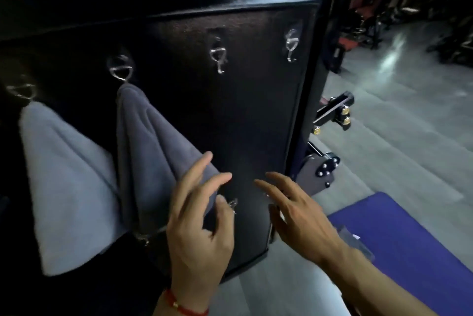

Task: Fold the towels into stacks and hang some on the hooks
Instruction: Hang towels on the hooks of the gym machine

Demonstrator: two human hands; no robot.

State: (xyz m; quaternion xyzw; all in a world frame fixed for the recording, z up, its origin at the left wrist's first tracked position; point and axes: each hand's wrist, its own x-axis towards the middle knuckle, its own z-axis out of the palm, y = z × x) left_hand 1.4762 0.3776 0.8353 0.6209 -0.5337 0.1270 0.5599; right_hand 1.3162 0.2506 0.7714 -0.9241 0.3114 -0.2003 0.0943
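A dark grey towel (151, 152) hangs from a clear hook (120, 71) on a black panel (256, 116). A lighter grey towel (61, 182) hangs from the hook (21, 91) at the far left. Two bare hooks, one in the middle (218, 56) and one at the right (292, 44), sit higher on the panel. My left hand (202, 218) hovers by the dark towel's lower right corner with fingers loosely spread, holding nothing. My right hand (297, 216) is beside it in front of the panel, fingers straight and empty.
A blue mat (414, 244) lies on the grey floor at lower right. Black metal brackets with bolts (335, 113) stick out past the panel's right edge. Chairs and dark furniture line the far right background.
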